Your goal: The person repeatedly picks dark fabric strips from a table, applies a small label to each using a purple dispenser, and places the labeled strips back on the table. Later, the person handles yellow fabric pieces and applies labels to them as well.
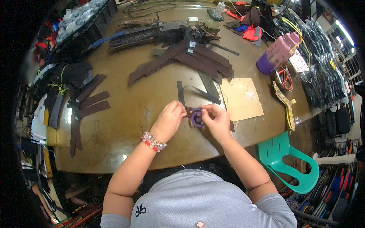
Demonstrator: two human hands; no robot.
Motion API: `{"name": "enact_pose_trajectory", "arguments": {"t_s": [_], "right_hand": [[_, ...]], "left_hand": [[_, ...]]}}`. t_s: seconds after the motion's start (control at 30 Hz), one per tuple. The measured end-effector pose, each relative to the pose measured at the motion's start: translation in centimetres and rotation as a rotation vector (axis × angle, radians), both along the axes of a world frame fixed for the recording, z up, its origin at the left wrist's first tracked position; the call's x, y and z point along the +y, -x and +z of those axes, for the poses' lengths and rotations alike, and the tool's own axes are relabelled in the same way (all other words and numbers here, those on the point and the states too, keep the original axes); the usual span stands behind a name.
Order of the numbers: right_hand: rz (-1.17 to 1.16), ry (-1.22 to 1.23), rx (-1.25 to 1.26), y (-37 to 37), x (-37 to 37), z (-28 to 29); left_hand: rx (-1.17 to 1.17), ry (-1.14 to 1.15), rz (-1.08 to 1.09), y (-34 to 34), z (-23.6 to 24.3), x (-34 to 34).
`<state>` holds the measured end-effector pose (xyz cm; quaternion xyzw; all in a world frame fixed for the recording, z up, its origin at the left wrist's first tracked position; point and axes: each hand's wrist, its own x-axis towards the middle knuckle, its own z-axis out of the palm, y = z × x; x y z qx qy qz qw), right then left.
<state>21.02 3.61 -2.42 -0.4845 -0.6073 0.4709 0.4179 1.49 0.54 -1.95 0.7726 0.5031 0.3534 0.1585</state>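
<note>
Close together over the table's near part, my two hands work at a brown strip with a black strap end. The fingers of my left hand (170, 118) are pinched on the brown strip (188, 111). My right hand (215, 119) is closed, its fingertips on a purple ring (194, 121) that looks like a roll of tape. Just beyond the hands, a black strap (180, 91) bends in a loop on the table. Beside my right hand lies a tan card sheet (243, 99). What exactly sits between my fingertips is too small to make out.
A fanned pile of brown strips (178, 57) lies ahead, another bundle (93, 100) at left. At right stand a pink-purple bottle (276, 54), orange-handled scissors (286, 78) and packed black goods (319, 68). A green plastic chair (277, 146) is by the near right edge.
</note>
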Motion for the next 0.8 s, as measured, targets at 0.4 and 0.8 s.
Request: {"name": "enact_pose_trajectory", "arguments": {"t_s": [0.4,0.8], "right_hand": [[-0.029,-0.126,-0.08,0.8,-0.7,0.0],[0.495,-0.245,-0.629,1.2,3.7,7.1]], "left_hand": [[-0.107,-0.009,0.1,0.1,-0.1,0.1],[-0.401,0.209,0.177,3.5,3.1,0.1]]}}
